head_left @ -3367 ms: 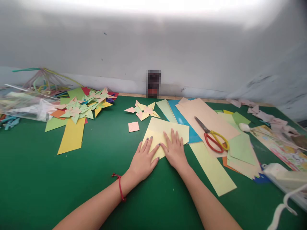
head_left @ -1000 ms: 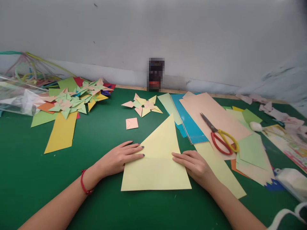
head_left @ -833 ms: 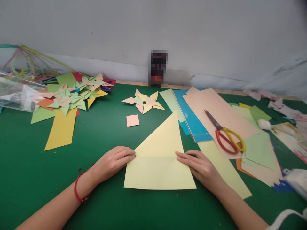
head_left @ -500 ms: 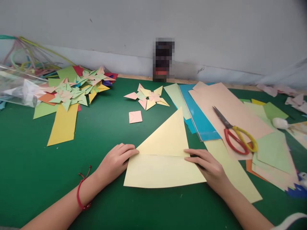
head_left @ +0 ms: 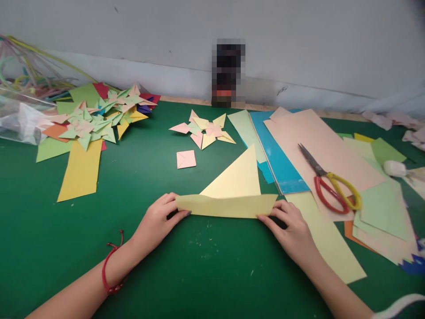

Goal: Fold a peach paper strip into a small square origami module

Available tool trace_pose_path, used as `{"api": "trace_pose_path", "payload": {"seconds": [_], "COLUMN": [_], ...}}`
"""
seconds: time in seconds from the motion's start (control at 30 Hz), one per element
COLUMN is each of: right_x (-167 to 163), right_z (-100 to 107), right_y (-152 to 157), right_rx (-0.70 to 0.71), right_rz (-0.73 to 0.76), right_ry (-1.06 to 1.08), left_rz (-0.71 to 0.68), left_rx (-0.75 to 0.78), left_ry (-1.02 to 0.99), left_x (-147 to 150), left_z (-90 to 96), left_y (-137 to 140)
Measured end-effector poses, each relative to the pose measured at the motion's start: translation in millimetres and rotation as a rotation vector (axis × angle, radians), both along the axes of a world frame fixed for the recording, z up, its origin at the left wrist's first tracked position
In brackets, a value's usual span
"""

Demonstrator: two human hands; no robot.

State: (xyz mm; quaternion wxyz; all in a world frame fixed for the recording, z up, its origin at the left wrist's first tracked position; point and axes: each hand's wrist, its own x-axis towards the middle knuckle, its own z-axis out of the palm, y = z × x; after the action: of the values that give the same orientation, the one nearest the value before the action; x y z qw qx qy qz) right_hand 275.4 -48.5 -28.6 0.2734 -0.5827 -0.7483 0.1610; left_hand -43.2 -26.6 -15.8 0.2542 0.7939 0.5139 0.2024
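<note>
A pale yellow sheet of paper [head_left: 232, 177] lies in front of me, its triangular part pointing away. Its near strip is turned up and partly covers the triangle's base. My left hand [head_left: 162, 217] pinches the left end of the turned-up strip, thumb along the bottom fold. At the right end, my right hand [head_left: 288, 221] grips the strip the same way, thumb at the fold. Just beyond the sheet sits a small folded pink paper square [head_left: 186, 159]. Farther back is a ring of folded pink, yellow and green paper points [head_left: 204, 128].
Scissors [head_left: 328, 181] with red and yellow handles rest on a pink sheet [head_left: 332, 141] at the right, beside blue sheets [head_left: 279, 159] and green scraps [head_left: 385, 208]. Folded paper stars [head_left: 86, 126] pile up at the left near a yellow strip [head_left: 81, 168]. A pixelated dark object [head_left: 228, 75] leans on the wall.
The near part of the yellow sheet, flat before, has been folded up and away from me. Both hands have shifted from lying along its sides to pinching the fold's ends.
</note>
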Motion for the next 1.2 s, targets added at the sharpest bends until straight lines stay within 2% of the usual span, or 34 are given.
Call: {"api": "trace_pose_path", "payload": {"seconds": [0.27,0.5,0.6,0.67,0.8,0.87,0.97,1.03,1.1,1.2], "right_x": [-4.0,-8.2,-9.0,-9.4,-10.2,-10.1,-9.3,-8.8,-8.8,-9.9], "right_z": [-0.3,1.5,1.8,1.7,1.0,0.7,0.4,0.5,0.7,1.1], "right_y": [2.4,3.4,3.1,2.8,2.4,2.5,3.0,3.4,3.8,3.9], "right_rx": [0.016,0.032,0.046,0.05,0.045,0.041,0.04,0.044,0.048,0.051], "right_rz": [-0.079,-0.087,-0.09,-0.092,-0.1,-0.101,-0.1,-0.101,-0.099,-0.103], "right_ry": [-0.159,-0.225,-0.237,-0.247,-0.246,-0.239,-0.234,-0.234,-0.233,-0.232], "left_rz": [0.102,0.204,0.198,0.166,0.12,0.005,-0.324,-0.481,-0.551,-0.546], "left_rx": [-0.048,-0.083,-0.071,-0.022,0.209,0.263,0.236,0.229,0.233,0.217], "left_ry": [0.105,0.032,0.065,0.144,0.259,0.268,0.264,0.246,0.243,0.266], "left_x": [6.9,10.5,14.3,16.5,19.7,23.2,34.7,45.5,55.4,63.4], "left_z": [3.3,-0.4,0.4,2.3,8.4,12.6,17.9,18.7,16.3,8.7], "left_y": [-2.0,-3.8,-4.7,-5.6,-4.9,-2.1,4.1,8.4,12.2,16.3]}}
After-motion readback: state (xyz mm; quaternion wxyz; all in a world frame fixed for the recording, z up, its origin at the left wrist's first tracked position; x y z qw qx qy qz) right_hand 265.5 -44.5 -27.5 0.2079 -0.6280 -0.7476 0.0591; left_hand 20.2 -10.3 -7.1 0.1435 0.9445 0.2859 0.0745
